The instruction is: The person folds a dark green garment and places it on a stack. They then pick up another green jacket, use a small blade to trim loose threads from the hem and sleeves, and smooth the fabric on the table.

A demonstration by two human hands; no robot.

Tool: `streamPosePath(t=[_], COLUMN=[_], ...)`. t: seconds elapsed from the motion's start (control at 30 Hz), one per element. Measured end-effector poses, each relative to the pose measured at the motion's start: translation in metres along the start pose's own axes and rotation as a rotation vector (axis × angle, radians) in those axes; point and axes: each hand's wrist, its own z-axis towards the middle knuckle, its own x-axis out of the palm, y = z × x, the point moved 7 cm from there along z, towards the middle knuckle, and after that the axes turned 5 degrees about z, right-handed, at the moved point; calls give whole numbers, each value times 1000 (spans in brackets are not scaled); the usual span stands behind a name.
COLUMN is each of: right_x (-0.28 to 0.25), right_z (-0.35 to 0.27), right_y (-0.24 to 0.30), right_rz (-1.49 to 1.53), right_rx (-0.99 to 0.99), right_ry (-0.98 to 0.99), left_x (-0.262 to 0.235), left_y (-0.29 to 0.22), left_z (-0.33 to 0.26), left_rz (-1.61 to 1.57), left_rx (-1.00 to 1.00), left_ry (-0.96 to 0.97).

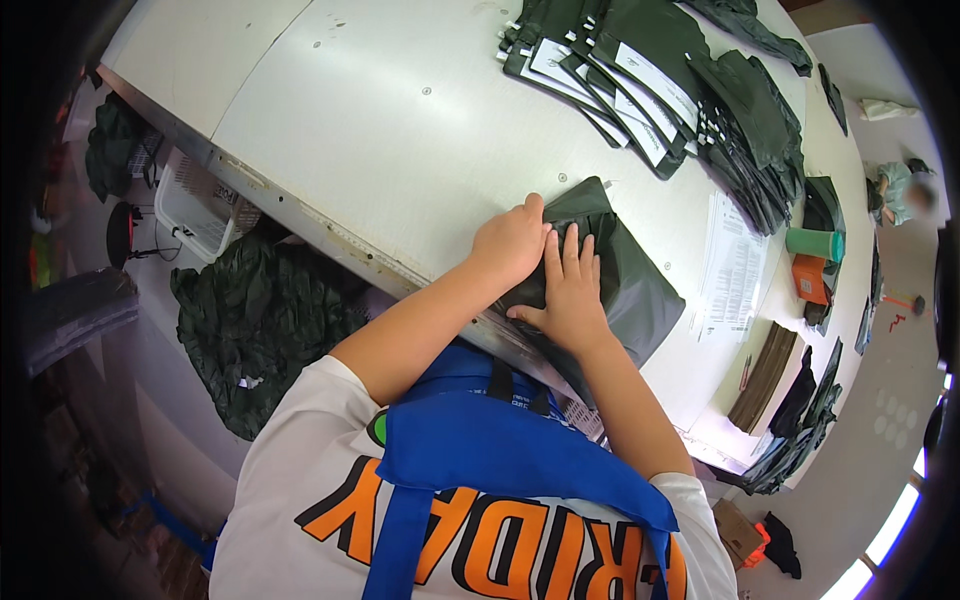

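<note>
A pale table [390,150] fills most of the view, its near edge running from 10 o'clock down to 5 o'clock. From the hands, a crumpled dark green heap [265,330] lies at 8 o'clock, below the table's edge. A spread stack of dark green pieces with white strips [625,90] sits at 1 o'clock on the table. The folded dark green fabric [640,290] lies directly under the hands, at the table's near edge, one corner pointing to 3 o'clock. A white basket [190,205] stands at 9 o'clock, and printed paper [735,265] lies at 3 o'clock. The right hand [575,290] rests flat on the fabric, fingers spread. The left hand [510,240] is curled, pinching the fabric's left edge. Beyond the paper, also at 3 o'clock, an orange box [810,280] sits beside a smaller green roll [815,244].
</note>
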Motion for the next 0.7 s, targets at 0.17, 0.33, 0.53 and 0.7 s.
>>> streamPosePath(t=[0.17,0.33,0.53,0.7], right_x=[17,39,-22,-14], right_z=[7,23,-13,-55], right_y=[-20,-23,-21,-67], right_rz=[99,-136,120,215], right_rx=[22,122,-162,313], right_ry=[95,27,-273,-509], left_x=[0,18,10,-2], left_y=[-5,-23,-11,-41], left_z=[8,6,9,1], left_rz=[-123,-113,-105,-11], left_rx=[61,183,74,158], left_ry=[44,141,116,43])
